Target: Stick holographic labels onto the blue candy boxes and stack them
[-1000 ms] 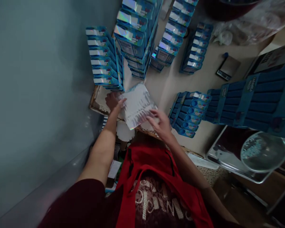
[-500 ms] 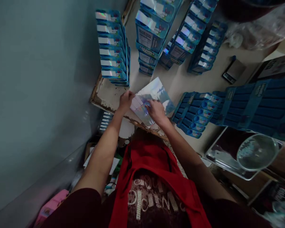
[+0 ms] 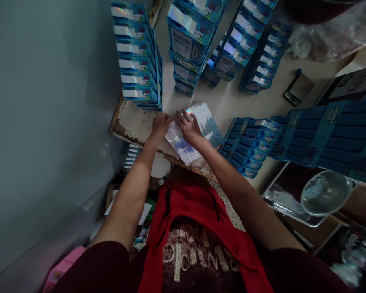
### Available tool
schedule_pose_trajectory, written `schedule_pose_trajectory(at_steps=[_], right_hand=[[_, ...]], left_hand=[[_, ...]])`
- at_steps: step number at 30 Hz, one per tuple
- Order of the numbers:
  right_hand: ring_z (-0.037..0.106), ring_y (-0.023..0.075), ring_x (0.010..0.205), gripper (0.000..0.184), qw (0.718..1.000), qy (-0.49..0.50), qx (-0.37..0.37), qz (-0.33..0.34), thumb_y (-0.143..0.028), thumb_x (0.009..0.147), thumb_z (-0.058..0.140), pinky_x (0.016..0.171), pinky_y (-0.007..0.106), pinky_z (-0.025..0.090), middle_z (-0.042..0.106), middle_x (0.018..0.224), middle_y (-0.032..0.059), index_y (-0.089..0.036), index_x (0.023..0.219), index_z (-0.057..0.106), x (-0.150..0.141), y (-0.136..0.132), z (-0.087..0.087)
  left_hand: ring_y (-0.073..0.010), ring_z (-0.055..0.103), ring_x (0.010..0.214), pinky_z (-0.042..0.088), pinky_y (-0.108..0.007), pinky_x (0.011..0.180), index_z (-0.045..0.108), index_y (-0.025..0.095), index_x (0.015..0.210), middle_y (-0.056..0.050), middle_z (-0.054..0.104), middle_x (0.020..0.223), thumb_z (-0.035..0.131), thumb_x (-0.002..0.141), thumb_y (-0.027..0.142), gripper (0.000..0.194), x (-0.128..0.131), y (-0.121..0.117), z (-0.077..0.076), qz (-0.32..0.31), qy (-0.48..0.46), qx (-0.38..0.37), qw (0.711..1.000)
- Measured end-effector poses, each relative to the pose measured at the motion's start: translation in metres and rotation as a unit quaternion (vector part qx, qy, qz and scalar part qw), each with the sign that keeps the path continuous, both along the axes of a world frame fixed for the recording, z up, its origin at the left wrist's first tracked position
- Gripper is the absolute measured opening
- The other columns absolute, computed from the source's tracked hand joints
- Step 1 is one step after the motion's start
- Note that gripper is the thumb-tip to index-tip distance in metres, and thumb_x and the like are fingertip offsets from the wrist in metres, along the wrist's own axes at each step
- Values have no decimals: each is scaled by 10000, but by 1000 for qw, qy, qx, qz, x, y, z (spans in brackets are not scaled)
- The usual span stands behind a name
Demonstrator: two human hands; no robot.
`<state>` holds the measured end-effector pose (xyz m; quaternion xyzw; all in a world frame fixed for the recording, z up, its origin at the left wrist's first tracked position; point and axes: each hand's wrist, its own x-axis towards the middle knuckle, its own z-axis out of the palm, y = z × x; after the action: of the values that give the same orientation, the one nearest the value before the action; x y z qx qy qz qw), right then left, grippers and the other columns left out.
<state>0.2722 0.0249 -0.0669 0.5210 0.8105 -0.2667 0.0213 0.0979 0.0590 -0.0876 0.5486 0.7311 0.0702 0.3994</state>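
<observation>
A flat shiny holographic card sheet (image 3: 203, 122) lies on the worn table (image 3: 134, 124) near its front edge. My left hand (image 3: 160, 124) grips the sheet's left edge with curled fingers. Spread over the sheet's upper left part, my right hand (image 3: 187, 126) presses down on it. Both hands nearly touch each other. Behind them stand rows of blue boxes with shiny tops (image 3: 137, 57).
More blue box stacks (image 3: 190, 38) fill the back of the table, and a row of flat blue packs (image 3: 251, 142) lies to the right. A small dark scale (image 3: 297, 89) sits further back. A metal bowl (image 3: 326, 193) rests on a tray at right. A grey wall is left.
The sheet went from held up between both hands to lying on the table. My right hand moved left across it toward my left hand.
</observation>
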Motion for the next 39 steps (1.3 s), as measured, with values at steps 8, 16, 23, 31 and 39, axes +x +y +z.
schedule_pose_trajectory(at_steps=[8, 16, 23, 31, 39], right_hand=[[486, 358, 1497, 453, 999, -2, 20, -36, -145, 1104, 390, 1250, 551, 323, 712, 1481, 162, -175, 1428, 704, 9, -25, 17], [623, 224, 823, 177, 927, 119, -32, -354, -302, 986, 641, 800, 359, 433, 724, 845, 33, -218, 1065, 774, 38, -67, 89], [481, 139, 595, 260, 765, 349, -149, -521, -485, 850, 754, 587, 284, 370, 578, 652, -41, -226, 878, 738, 74, -102, 127], [527, 142, 537, 345, 726, 351, -127, -578, -567, 819, 821, 527, 274, 418, 623, 599, -33, -227, 832, 766, 100, -126, 152], [559, 154, 518, 297, 750, 194, 26, -631, -522, 898, 780, 559, 283, 408, 602, 552, -46, -229, 871, 820, 170, -128, 168]], left_hand=[[-287, 697, 1046, 505, -399, 998, 535, 252, 793, -97, 744, 939, 661, 921, 208, 184, -3, -4, -4, -10, 13, 10, 1000], [-374, 630, 1330, 427, -519, 1214, 639, 232, 959, -184, 744, 1253, 728, 960, 295, 109, 16, -14, 14, 31, -20, 135, 990], [-300, 797, 1054, 633, -434, 954, 740, 201, 1063, -150, 821, 1068, 488, 888, 995, 851, 62, -75, 78, 121, -457, -64, 879], [-155, 723, 659, 615, -282, 685, 693, 189, 835, -22, 763, 750, 1024, 569, 666, 639, 109, -101, 108, 162, -447, -94, 874], [-147, 710, 671, 602, -271, 670, 759, 191, 815, -23, 749, 745, 978, 726, 545, 425, 189, -99, 138, 119, -453, -80, 880]])
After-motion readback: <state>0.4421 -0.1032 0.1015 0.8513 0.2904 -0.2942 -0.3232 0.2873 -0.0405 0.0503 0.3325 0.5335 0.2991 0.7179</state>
